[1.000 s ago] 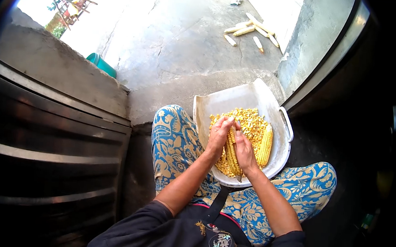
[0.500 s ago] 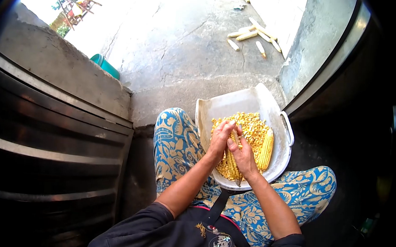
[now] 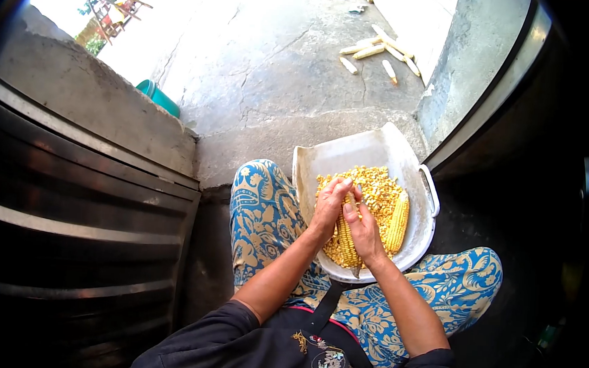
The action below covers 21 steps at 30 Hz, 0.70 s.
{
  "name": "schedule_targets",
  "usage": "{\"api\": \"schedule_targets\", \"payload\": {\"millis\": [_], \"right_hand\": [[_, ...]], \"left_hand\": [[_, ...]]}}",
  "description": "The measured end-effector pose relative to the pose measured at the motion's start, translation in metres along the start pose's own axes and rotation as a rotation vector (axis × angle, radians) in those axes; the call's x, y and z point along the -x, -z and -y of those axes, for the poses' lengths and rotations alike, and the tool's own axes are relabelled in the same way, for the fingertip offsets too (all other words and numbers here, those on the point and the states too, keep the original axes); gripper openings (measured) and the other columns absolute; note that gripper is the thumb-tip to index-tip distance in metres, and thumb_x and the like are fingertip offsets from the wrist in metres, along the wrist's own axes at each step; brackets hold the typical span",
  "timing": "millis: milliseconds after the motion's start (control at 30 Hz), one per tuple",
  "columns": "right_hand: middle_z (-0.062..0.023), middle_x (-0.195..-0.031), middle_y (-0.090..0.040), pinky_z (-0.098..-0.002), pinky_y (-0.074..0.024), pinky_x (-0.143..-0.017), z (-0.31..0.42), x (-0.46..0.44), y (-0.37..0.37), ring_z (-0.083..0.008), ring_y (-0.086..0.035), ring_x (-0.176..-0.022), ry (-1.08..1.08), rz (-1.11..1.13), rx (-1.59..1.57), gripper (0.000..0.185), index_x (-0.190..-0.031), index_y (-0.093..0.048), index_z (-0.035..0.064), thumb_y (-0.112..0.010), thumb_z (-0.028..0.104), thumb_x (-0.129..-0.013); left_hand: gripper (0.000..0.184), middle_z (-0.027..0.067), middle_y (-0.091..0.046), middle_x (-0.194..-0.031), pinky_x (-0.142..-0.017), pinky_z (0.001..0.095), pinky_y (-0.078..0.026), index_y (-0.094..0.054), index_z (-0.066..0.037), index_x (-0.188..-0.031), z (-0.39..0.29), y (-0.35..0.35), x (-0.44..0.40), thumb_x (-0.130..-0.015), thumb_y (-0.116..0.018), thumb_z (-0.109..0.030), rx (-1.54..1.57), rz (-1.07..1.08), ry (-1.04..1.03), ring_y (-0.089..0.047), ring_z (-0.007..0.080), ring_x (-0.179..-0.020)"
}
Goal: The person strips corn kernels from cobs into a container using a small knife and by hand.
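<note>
A white basin with a handle on its right rim lies tilted between my knees, holding loose yellow kernels. Over the kernels, my left hand and my right hand are closed together around something, their fingertips meeting; what they grip is mostly hidden. Just below and between them shows a yellow corn cob, its dark tip toward me; whether it is the thing gripped or lies under the hands is unclear. Another full corn cob rests on the kernels at the basin's right side.
Beyond the concrete step, several pale stripped cobs lie on the floor. A green bucket stands behind the low wall at left. A dark metal door is on my left, and a wall rises at right.
The view has shifted slightly, moving the basin and floor cobs a little right and down. My right thumb has moved along between the hands, which remain closed together.
</note>
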State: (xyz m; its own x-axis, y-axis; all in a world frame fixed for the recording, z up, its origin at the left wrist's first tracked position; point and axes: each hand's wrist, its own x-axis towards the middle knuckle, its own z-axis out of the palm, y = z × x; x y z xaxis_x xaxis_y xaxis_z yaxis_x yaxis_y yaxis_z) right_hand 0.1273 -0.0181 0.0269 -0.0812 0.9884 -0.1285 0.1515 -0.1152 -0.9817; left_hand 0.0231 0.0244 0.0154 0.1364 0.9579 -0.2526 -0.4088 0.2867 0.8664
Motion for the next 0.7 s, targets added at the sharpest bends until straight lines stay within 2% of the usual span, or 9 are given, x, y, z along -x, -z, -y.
{"api": "schedule_targets", "payload": {"millis": [233, 300, 633, 700], "right_hand": [[-0.0234, -0.116, -0.054, -0.0343, -0.0384, -0.093, 0.004, 0.0, 0.002, -0.0312, -0.051, -0.113, -0.02, -0.009, 0.033, 0.065, -0.127, -0.043, -0.0025, -0.043, 0.052, -0.09], [-0.0217, -0.138, -0.035, -0.0312, -0.0228, -0.106, 0.011, 0.0, 0.005, -0.0269, -0.03, -0.131, -0.089, 0.109, -0.02, 0.074, -0.136, -0.028, -0.0073, -0.039, 0.051, -0.091], [-0.0211, -0.138, -0.034, -0.0306, -0.0223, -0.107, 0.005, -0.001, 0.005, -0.0258, -0.03, -0.132, -0.122, 0.123, -0.006, 0.073, -0.136, -0.027, -0.007, -0.039, 0.049, -0.092], [-0.024, -0.1, -0.06, -0.0359, -0.0428, -0.084, -0.003, -0.001, 0.0, -0.0321, -0.057, -0.1, 0.011, -0.046, 0.046, 0.064, -0.117, -0.049, -0.0049, -0.042, 0.052, -0.09]], "left_hand": [[0.027, 0.0031, -0.056, -0.075, -0.069, 0.0234, -0.041, -0.054, -0.006, -0.081, 0.0, -0.001, -0.001, -0.088, -0.051, -0.032, -0.016, -0.015, -0.015, -0.051, 0.0098, -0.07], [0.028, 0.003, -0.056, -0.075, -0.069, 0.0233, -0.041, -0.054, -0.006, -0.08, 0.0, -0.001, -0.001, -0.088, -0.051, -0.033, -0.015, -0.017, -0.018, -0.051, 0.0097, -0.07], [0.025, 0.0025, -0.057, -0.075, -0.068, 0.0229, -0.041, -0.053, -0.008, -0.082, -0.001, -0.002, 0.0, -0.087, -0.053, -0.032, -0.004, -0.023, -0.008, -0.05, 0.0086, -0.069], [0.024, 0.0024, -0.057, -0.075, -0.068, 0.0228, -0.041, -0.053, -0.008, -0.082, 0.0, -0.002, 0.0, -0.087, -0.053, -0.032, 0.0, -0.025, -0.008, -0.05, 0.0086, -0.069]]}}
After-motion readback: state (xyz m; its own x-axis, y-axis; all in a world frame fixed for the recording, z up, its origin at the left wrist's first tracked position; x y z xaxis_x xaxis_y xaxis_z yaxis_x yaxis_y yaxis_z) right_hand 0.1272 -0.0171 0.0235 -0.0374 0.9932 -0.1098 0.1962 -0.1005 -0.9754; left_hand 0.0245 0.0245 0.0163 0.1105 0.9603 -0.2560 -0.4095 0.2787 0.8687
